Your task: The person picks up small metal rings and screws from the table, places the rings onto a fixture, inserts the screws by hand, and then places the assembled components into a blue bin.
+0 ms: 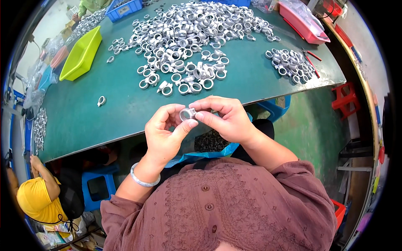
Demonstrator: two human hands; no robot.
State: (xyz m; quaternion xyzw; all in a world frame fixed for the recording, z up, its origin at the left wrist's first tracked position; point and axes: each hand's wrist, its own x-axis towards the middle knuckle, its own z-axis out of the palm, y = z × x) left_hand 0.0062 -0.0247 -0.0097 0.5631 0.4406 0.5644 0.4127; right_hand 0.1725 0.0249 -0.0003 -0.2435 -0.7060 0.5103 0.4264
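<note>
Just above the near edge of the table, both my hands hold one small silver-grey metal ring clamp [191, 112] with a short lug on its side. My left hand [161, 131] is closed on the round body between thumb and fingers. The thumb and forefinger of my right hand [230, 121] pinch the lug end. A large heap of similar ring clamps [184, 31] spreads over the green table [121, 83] beyond my hands. One single ring clamp [101, 101] lies apart to the left. Below my hands, an open blue bag [197, 155] contains many small dark pieces.
A smaller ring pile [289, 65] lies at the right, beside red-handled pliers [315, 69]. A yellow-green tray [81, 54], blue bin [124, 9] and pink bin [303, 21] stand around the table. A person in yellow [39, 192] sits at lower left, near a blue stool [98, 188].
</note>
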